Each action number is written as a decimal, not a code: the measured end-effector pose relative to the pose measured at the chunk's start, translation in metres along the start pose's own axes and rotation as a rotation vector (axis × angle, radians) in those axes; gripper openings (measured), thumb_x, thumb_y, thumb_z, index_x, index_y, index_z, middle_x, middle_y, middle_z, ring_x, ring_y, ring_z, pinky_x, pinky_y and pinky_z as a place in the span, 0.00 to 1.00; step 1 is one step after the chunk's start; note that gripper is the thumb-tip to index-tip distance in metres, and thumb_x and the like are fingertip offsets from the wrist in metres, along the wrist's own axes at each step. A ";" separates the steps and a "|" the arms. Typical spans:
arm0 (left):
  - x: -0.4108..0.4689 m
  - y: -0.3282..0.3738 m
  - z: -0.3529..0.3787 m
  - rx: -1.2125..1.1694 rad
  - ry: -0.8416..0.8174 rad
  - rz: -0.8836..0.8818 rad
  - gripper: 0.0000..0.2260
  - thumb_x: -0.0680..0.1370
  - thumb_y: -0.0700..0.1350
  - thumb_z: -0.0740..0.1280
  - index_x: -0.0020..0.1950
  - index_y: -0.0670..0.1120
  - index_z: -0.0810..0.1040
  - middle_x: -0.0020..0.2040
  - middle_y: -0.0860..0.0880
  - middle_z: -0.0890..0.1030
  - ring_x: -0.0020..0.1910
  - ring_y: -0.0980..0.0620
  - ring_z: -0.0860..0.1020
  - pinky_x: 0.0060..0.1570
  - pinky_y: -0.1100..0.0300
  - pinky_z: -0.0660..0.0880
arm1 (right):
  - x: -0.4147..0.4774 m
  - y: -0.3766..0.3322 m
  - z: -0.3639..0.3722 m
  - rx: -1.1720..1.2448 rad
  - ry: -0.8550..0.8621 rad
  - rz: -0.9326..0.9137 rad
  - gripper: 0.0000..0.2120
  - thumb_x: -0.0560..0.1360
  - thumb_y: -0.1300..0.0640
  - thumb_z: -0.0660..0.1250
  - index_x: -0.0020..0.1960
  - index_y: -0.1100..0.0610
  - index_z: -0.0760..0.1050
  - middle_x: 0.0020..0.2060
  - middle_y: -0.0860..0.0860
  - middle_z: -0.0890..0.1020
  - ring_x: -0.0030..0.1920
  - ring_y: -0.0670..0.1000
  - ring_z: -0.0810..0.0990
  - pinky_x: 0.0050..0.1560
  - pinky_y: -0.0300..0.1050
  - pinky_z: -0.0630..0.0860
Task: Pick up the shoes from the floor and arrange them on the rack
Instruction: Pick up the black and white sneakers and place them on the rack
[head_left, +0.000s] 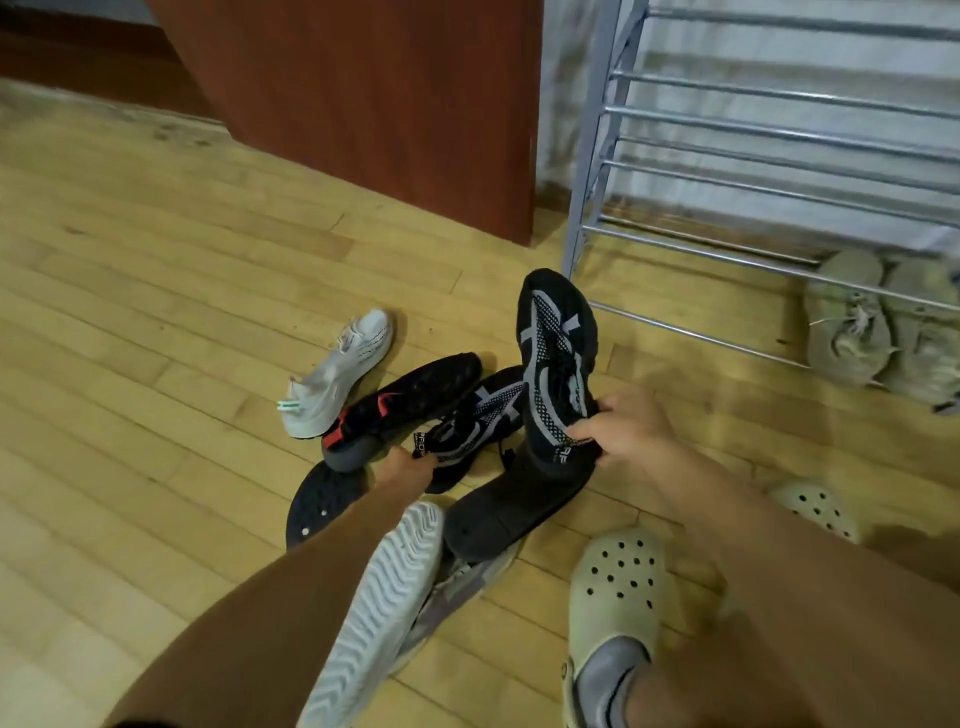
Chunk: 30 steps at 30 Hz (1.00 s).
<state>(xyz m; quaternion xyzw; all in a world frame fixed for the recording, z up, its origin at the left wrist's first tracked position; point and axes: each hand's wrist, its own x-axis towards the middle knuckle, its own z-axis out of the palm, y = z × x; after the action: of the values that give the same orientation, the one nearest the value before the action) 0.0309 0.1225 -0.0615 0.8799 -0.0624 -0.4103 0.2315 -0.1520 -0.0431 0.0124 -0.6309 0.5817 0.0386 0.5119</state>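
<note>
Head view. We record a wooden floor (156, 291) carrying a heap of shoes near its middle, with a metal rack (769, 171) standing at the upper right, against the wall. A brown cabinet (374, 104) stands just left of the rack.

We note the right hand (631, 426) clenched on the heel collar of a black-and-grey patterned shoe (553, 353), which is lifted toe-up above the heap, its toe near the rack's lower left leg. The left hand (408, 465) grasps the heel tab of the matching patterned shoe (480, 415), which lies in the heap on the floor.

Touching that shoe on its left lies a black shoe with a red mark (405, 402), on its side. A white sneaker (337, 371) lies just beyond it, apart from the hands. A black slide sandal (511, 501) lies under the lifted shoe, and a dark sole (322, 499) shows sole-up beneath the left forearm. A white ribbed-sole shoe (374, 613) lies sole-up in the near part of the heap.

On the rack's lowest bars, at its right, sits a beige pair of sneakers (883, 327). The person wears pale clogs (618, 587).
</note>
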 end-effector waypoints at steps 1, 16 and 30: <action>0.008 -0.001 0.005 0.006 0.028 -0.027 0.27 0.77 0.46 0.64 0.72 0.36 0.63 0.65 0.38 0.73 0.62 0.40 0.74 0.55 0.51 0.73 | 0.006 0.005 0.000 0.027 -0.006 0.022 0.16 0.70 0.61 0.76 0.56 0.60 0.80 0.53 0.56 0.84 0.48 0.57 0.84 0.40 0.45 0.83; 0.037 0.000 0.034 -0.392 -0.082 -0.260 0.21 0.72 0.45 0.71 0.61 0.36 0.74 0.56 0.39 0.80 0.45 0.45 0.80 0.31 0.59 0.78 | 0.022 0.055 -0.010 0.047 -0.057 0.147 0.16 0.68 0.62 0.77 0.55 0.62 0.81 0.50 0.58 0.85 0.46 0.58 0.85 0.47 0.52 0.84; -0.079 0.053 0.021 -0.562 -0.135 -0.058 0.13 0.73 0.37 0.71 0.55 0.37 0.73 0.48 0.40 0.79 0.39 0.46 0.80 0.25 0.54 0.81 | -0.047 0.034 -0.015 0.634 0.098 0.280 0.21 0.69 0.67 0.75 0.60 0.64 0.75 0.62 0.60 0.78 0.59 0.61 0.79 0.48 0.55 0.83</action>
<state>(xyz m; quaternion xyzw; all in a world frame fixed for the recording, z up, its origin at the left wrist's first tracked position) -0.0323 0.0924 0.0062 0.7533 0.0639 -0.4756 0.4497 -0.2014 -0.0142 0.0293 -0.3557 0.6697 -0.1045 0.6435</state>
